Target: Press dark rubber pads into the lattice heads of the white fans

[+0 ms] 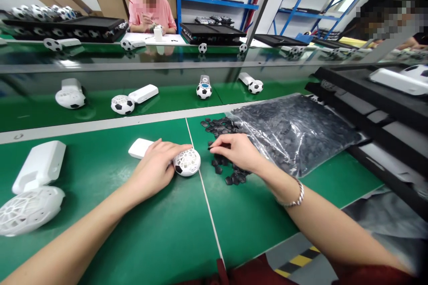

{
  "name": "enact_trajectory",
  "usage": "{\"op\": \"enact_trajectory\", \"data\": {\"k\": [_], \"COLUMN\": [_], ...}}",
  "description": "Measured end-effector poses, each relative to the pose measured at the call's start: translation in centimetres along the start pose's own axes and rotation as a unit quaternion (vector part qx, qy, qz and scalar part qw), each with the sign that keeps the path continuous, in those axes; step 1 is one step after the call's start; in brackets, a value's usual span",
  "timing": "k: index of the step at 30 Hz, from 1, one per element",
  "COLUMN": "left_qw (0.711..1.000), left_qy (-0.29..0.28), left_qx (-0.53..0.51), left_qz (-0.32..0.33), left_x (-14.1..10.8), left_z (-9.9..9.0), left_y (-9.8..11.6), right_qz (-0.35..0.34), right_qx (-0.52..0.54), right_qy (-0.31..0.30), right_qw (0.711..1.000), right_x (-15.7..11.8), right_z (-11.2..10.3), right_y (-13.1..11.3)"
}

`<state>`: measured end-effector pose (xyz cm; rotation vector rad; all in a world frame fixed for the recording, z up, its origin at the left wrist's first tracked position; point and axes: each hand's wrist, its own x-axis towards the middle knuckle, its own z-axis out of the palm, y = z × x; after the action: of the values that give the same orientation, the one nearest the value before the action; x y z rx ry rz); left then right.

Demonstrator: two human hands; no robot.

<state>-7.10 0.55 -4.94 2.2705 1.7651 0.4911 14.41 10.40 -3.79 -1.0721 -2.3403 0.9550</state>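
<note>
My left hand (155, 160) is closed around the side of a white openwork soccer-ball shell (187, 163), its index finger lying along the top. A black patch sits in the shell's lower left; the other visible openings are bare. The shell's white rectangular body (139, 148) shows beyond my hand. To the right, my right hand (236, 149) pinches a small black piece (210, 144) between thumb and fingertips, just apart from the shell. Loose black pentagon pieces (219, 125) lie scattered under and around this hand, spilling from a clear plastic bag (290, 127) full of them.
Another white unit (40, 169) with a bare shell lies at the left. Across a pale rail, a green conveyor (180, 98) carries several ball units. Stacked black trays (374, 111) stand at the right. A person in pink (152, 11) sits at the far side.
</note>
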Motion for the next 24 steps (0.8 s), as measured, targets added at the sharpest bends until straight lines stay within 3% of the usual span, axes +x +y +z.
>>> {"op": "enact_trajectory", "data": {"k": [3, 8, 13, 16, 21, 24], "left_qw": [1.0, 1.0, 0.999, 0.997, 0.996, 0.995], "left_qy": [-0.004, -0.021, 0.008, 0.032, 0.054, 0.065], "left_qx": [-0.002, -0.012, -0.029, -0.028, -0.035, -0.043], "left_qz": [-0.006, -0.006, -0.045, -0.071, -0.069, -0.067], "left_x": [0.0, -0.3, -0.3, -0.3, -0.5, -0.6], "left_z": [-0.1, -0.5, 0.0, 0.4, 0.5, 0.5], "left_y": [0.1, 0.5, 1.4, 1.8, 1.9, 2.0], "right_qz": [-0.046, -0.246, -0.306, -0.306, -0.212, -0.174], "right_qx": [0.054, -0.016, -0.115, -0.124, 0.025, 0.079], "right_qy": [0.018, -0.015, -0.042, -0.039, 0.015, -0.008], "right_qw": [0.997, 0.969, 0.944, 0.943, 0.977, 0.982], "right_x": [-1.8, -2.3, -1.7, -1.4, -1.1, -1.1], "right_z": [0.8, 1.8, 2.5, 2.8, 3.4, 3.7], "right_y": [-0.8, -1.5, -1.9, -2.1, -1.7, -1.1]}}
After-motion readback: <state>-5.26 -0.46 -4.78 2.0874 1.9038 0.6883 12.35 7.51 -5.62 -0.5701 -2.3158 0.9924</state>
